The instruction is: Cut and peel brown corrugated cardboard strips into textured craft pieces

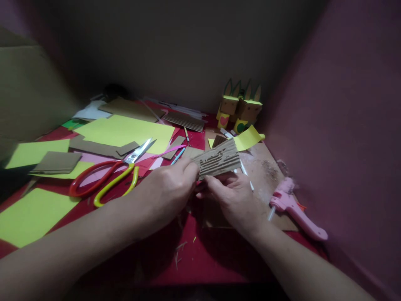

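Observation:
A strip of corrugated cardboard (219, 161), its ridges partly bared and torn, is held above the red table (188, 267). My left hand (172, 184) pinches its left end, fingers curled. Gripping its lower edge is my right hand (233, 194), thumb in front and fingers behind. The undersides of both hands' fingers are hidden. Scissors (130, 161) with one red and one yellow handle lie left of my left hand, blades apart. To the right of my right hand, a pink glue gun (296, 209) rests with a clear glue stick poking out.
Yellow paper sheets (125, 129) and cardboard pieces (58, 162) cover the left side. Two small cardboard figures (239, 106) stand at the back right. A cardboard sheet (260, 163) lies under the glue gun. Walls close in the back and the right (344, 125).

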Motion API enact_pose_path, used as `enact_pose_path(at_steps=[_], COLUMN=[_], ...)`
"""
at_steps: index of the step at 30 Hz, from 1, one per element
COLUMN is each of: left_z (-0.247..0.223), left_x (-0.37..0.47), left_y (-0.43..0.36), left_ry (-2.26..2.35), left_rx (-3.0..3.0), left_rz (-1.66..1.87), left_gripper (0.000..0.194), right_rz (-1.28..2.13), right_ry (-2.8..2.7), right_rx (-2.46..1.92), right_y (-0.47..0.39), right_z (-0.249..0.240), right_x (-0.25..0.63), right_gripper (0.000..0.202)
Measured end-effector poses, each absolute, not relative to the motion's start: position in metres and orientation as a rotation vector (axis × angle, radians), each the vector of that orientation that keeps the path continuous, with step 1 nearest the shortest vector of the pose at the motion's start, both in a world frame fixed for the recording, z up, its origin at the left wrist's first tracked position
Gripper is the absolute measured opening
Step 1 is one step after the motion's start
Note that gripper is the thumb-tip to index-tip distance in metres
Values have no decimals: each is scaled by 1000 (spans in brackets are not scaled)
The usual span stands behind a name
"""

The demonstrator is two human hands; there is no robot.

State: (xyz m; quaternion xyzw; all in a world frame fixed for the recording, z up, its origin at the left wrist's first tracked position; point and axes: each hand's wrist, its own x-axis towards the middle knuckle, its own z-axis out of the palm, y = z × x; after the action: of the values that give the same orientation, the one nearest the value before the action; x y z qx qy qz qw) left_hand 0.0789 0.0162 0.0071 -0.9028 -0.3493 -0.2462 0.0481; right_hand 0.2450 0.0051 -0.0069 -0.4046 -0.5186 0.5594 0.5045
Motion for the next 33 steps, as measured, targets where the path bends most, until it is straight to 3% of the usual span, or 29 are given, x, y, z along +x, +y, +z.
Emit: enact_pose_path(at_steps=[6, 17, 22, 29, 33], left_z=[9, 23, 23, 21, 23], left_x=[83, 76, 75, 78, 70], left_y=[6, 26, 29, 33, 39], left_ry=[-1003, -1682, -1741, -1442, -1616], left_rx=[-2635, -2946, -3044, -3084, -2977], left_rz=[-607, -1116, -1052, -947, -931], left_gripper=[18, 14, 19, 22, 22], right_rz=[1004, 1526, 1510, 1477, 1506], right_ry=[-1541, -1152, -1124, -1156, -1125], right_rx=[-1051, -897, -899, -900, -922], right_y=[1, 8, 8, 8, 11], right_z=[-6, -7, -5, -9, -10], right_x=[247, 249, 249, 248, 252], right_gripper=[18, 15, 19, 15, 16])
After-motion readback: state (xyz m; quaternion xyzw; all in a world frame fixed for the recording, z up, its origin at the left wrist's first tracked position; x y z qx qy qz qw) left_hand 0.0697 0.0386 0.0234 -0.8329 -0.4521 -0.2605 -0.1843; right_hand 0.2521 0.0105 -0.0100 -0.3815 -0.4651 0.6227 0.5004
